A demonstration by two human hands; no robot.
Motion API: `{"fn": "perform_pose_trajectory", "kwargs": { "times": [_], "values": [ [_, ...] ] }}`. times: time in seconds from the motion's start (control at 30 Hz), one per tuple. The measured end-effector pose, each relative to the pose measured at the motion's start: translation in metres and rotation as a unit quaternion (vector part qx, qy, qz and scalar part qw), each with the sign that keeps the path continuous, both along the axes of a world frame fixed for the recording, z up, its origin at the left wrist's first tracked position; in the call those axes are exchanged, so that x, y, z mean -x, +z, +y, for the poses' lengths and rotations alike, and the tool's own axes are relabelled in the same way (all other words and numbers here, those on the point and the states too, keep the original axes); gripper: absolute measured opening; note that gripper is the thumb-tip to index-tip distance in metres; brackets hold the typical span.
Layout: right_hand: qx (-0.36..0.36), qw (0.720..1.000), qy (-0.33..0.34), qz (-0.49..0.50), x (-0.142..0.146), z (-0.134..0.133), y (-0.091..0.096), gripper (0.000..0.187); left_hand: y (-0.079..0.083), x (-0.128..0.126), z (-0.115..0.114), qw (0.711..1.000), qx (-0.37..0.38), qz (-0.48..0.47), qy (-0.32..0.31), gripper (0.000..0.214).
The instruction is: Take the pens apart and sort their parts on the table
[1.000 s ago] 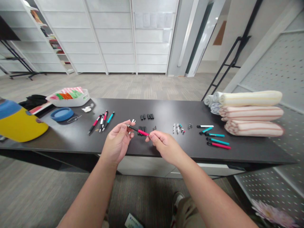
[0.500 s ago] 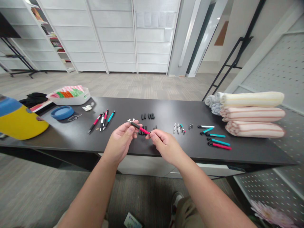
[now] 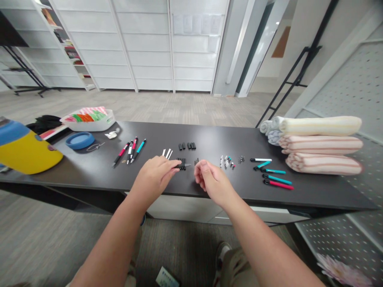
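My left hand (image 3: pixel 157 172) is closed round a pen (image 3: pixel 181 166). Its dark grip and pale tip stick out to the right from my fingers, while the rest is hidden in the hand. Just right of the tip, my right hand (image 3: pixel 211 177) is curled with thumb against fingers, apart from the pen; anything inside it is hidden. Black grip sleeves (image 3: pixel 191 146) lie in a row beyond, with more of them partly behind the pen. White refills (image 3: pixel 167 153) lie past my left hand. Springs (image 3: pixel 196 161) show beside my right fingertips.
Several whole pens (image 3: pixel 131 150) lie to the left. Small white and coloured pen parts (image 3: pixel 229 162), tiny metal pieces (image 3: pixel 241 159) and pen barrels (image 3: pixel 278 179) lie to the right. Rolled towels (image 3: pixel 321 143) are stacked at the right end. A white basket (image 3: pixel 101 124) and blue ring-shaped dish (image 3: pixel 79 140) stand left.
The pen has turned so its tip points right instead of left. My left hand has rolled palm down over it, and my right hand has come off its end.
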State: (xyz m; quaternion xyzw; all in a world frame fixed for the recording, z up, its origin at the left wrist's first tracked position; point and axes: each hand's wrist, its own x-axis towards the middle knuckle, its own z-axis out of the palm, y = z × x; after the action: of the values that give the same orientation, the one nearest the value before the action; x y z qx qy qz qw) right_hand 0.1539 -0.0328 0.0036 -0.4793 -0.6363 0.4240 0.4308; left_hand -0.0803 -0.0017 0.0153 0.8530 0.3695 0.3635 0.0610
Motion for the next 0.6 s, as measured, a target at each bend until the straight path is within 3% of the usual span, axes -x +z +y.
{"fn": "perform_pose_trajectory", "kwargs": {
  "times": [0.1, 0.27, 0.43, 0.53, 0.6],
  "values": [
    [-0.028, 0.997, -0.009, -0.068, 0.001, 0.002, 0.001, 0.062, -0.009, 0.0, 0.002, 0.996, -0.036, 0.078, 0.003, 0.025],
    [-0.066, 0.983, -0.02, -0.173, 0.004, 0.006, 0.004, 0.05, -0.021, -0.003, 0.0, 0.992, -0.035, 0.121, 0.008, 0.029],
    [-0.048, 0.985, -0.027, -0.163, 0.0, 0.009, 0.004, 0.039, -0.022, -0.005, 0.0, 0.993, -0.025, 0.11, 0.042, 0.025],
    [-0.015, 0.992, -0.014, -0.124, -0.004, 0.008, 0.001, 0.027, -0.024, -0.004, 0.001, 0.995, -0.01, 0.1, 0.023, 0.022],
    [0.014, 0.995, -0.008, -0.095, -0.006, 0.008, -0.002, 0.029, -0.025, -0.004, 0.002, 0.996, -0.002, 0.093, 0.015, 0.022]
  ]
}}
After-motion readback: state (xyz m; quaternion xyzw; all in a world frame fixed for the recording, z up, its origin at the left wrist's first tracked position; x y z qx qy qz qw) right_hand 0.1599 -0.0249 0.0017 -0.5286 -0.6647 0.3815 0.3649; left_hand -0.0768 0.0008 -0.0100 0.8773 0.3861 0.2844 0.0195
